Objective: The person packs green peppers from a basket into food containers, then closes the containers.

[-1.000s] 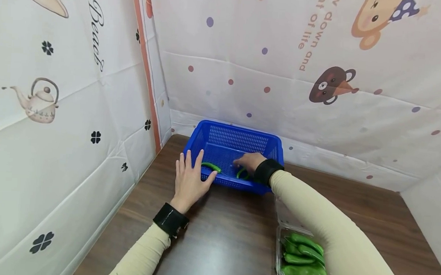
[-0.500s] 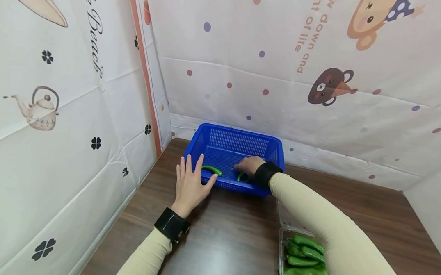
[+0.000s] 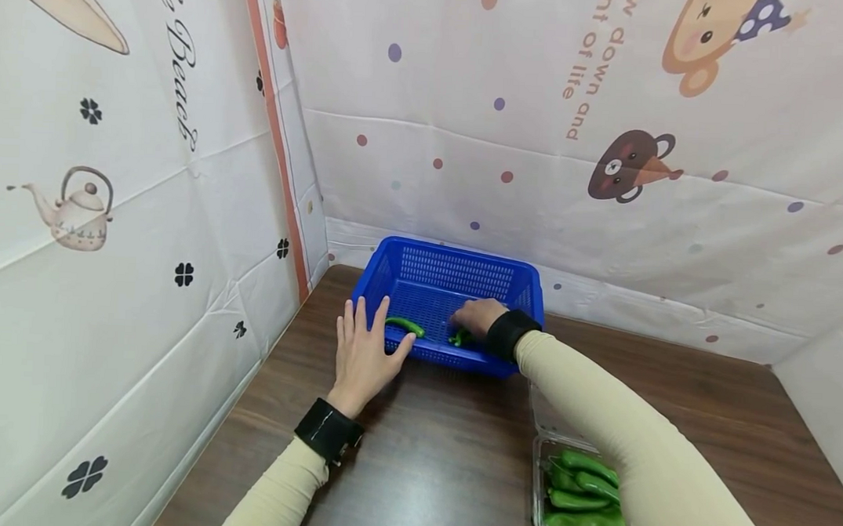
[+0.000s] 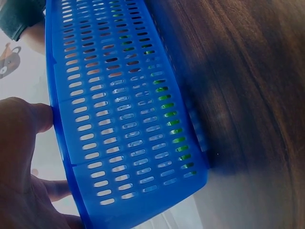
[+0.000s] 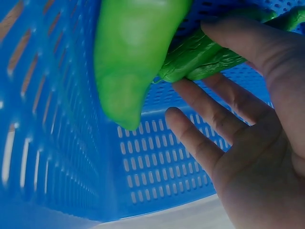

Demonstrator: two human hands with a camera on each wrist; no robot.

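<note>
We see one brown tabletop (image 3: 441, 468) carrying one blue slotted basket (image 3: 463, 277) at its far left and one clear tray (image 3: 542, 456) of green peppers at the near right. Two green peppers lie in the basket: one (image 3: 405, 324) on the left, one (image 3: 459, 339) under our right hand (image 3: 479, 316). Our left hand (image 3: 362, 353) lies flat with spread fingers against the basket's near left rim. The right grip pinches its pepper between thumb and loosely extended fingers.
</note>
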